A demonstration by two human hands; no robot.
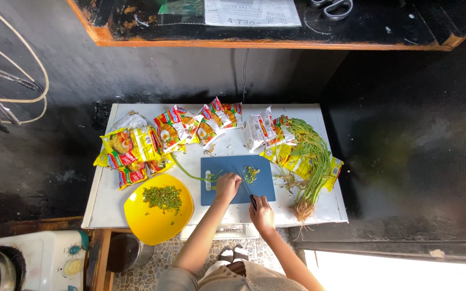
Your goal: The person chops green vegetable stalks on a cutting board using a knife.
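My left hand (227, 186) presses a long green stalk (192, 173) onto the blue cutting board (262, 186). My right hand (262, 214) grips a dark-handled knife (251, 197), its blade lying on the board beside my left fingers. A small heap of chopped greens (251, 173) sits on the board just beyond the blade. At the white table's front left, a yellow plate (142, 222) holds more chopped greens (163, 197).
Several instant noodle packets (136, 148) lie across the back of the white table (106, 199). A bunch of rooted green vegetables (313, 161) lies at the right. Scissors (334, 7) and paper rest on the dark shelf above. A white stove (33, 258) stands at lower left.
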